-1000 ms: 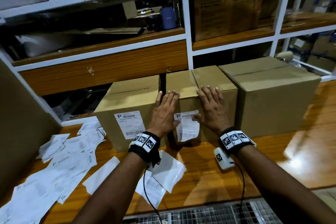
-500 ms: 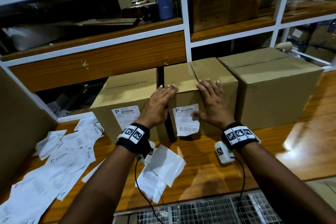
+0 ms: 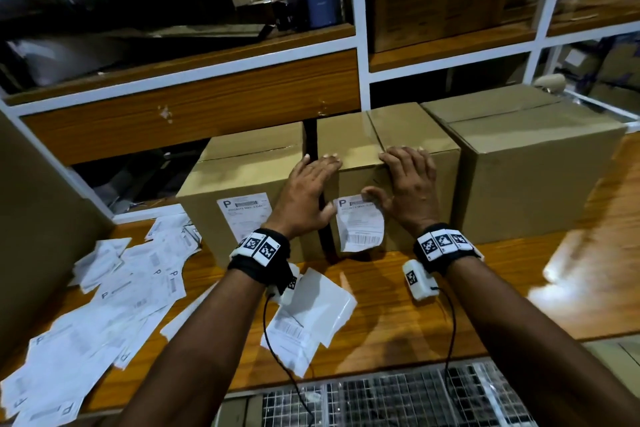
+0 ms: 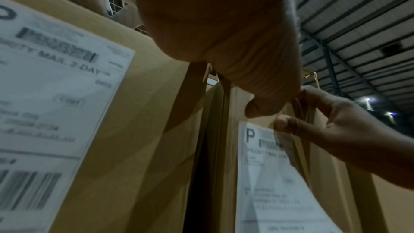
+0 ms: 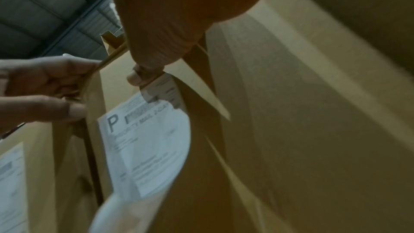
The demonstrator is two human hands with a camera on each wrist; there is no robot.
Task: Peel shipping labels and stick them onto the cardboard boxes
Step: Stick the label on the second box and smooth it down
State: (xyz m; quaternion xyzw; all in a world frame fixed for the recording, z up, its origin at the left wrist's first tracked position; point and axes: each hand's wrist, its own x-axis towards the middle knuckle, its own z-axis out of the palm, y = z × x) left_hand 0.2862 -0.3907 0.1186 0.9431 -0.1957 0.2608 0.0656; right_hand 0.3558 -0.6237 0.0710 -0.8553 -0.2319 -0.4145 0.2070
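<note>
Labels (image 3: 114, 291) lie loose on the left of the table (image 3: 398, 315), beside a box (image 3: 242, 177) already labelled. Left hand (image 3: 304, 198) lies flat, fingers straight, on the middle box (image 3: 360, 149); its label (image 3: 360, 224) is stuck on top, curling below. Right hand (image 3: 408, 187) spreads flat, thumb pressing the label's top.

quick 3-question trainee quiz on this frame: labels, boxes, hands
1. True or false: the label on the middle box lies fully flat against the cardboard.
2. How many of the three boxes on the bench show a label on the front face? A) one B) two C) three
3. Fill in: the right hand presses the label's top edge with its ____.

Key
1. False: its lower part curls away from the box.
2. B: the left box and the middle box; the right box shows none.
3. Thumb; the left hand rests on the box's left corner.
</note>
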